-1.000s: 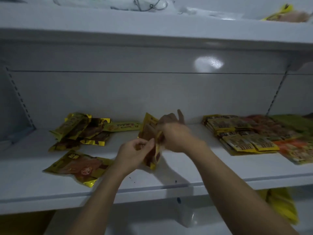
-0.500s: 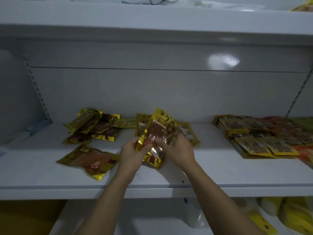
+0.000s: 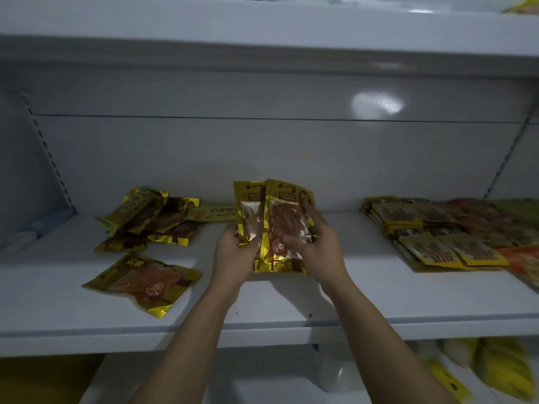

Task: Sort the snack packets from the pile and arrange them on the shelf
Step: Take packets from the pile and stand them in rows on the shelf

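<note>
well, nearest and lowest, a lower shelf shows blurred yellow bags at its right. both bare forearms reach up over the white shelf, a painted metal board with a pale front lip and a few dark specks.

the left hand has its fingers curled round the lower left edge of one gold packet. the right hand grips a second packet, thumb across the front and fingers round its right side. the two stand upright and overlapping over the shelf's middle; whether their lower edges touch it i cannot tell.

to the front left a flat packet lies alone. behind it, near the back, sits a loose pile of gold packets. at the right, well apart from the hands, flat rows of packets overlap one another.

beyond stands the grey-white back panel, with one spot of glare and a slotted upright at its left. an upper shelf runs overhead. the light is dim.
</note>
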### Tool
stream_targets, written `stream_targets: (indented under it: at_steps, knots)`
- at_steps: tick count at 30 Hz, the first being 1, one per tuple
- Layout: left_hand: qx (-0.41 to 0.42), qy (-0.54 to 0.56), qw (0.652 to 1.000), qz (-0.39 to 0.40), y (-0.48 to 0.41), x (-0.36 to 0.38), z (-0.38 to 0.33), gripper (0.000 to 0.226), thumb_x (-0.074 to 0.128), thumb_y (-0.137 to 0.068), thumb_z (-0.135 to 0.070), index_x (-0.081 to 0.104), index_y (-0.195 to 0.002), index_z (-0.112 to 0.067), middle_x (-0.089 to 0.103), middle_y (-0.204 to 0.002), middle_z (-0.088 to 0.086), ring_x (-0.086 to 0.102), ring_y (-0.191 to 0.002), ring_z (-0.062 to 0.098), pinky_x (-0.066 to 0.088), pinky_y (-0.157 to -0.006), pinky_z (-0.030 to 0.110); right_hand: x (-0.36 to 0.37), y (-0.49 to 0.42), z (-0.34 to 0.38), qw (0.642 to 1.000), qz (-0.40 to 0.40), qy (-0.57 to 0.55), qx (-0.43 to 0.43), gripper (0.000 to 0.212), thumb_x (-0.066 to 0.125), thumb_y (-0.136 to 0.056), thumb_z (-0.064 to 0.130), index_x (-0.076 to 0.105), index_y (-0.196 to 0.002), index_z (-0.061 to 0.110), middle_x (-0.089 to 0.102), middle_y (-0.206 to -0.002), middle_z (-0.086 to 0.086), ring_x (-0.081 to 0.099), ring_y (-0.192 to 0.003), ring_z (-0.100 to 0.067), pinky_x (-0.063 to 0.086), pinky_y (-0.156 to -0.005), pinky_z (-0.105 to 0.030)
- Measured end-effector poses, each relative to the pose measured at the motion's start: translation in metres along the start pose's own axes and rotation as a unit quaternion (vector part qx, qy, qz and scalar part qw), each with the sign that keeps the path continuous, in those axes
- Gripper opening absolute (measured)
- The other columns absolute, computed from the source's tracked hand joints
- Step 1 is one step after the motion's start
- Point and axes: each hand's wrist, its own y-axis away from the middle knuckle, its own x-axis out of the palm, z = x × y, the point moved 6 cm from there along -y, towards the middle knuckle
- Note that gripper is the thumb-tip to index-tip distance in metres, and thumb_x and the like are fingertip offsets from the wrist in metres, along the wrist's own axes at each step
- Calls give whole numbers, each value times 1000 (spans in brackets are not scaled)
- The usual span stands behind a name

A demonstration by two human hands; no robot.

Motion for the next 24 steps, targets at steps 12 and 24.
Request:
stream_targets:
  at_steps: [12,24]
  knots:
    - [76,27,983,162,21,140,-22,37,64,-94,-12,64,-110,-45,62,-124,-18,58,-120,14,50,-101,45,-167,41,3,989,-149,-1,18,46,77,-80,5,57,-109,35,65,-112,11,67,-101,-18,57,-76,-37]
    - [74,26,960,268,91,271,-40,35,79,-80,-8,68,-96,-37,64,-108,-23,62,-113,18,54,-94,50,-308,115,19,962,-264,68,23,47,71,-90,25,51,-131,35,52,-124,17,55,-101,8,56,-67,-18]
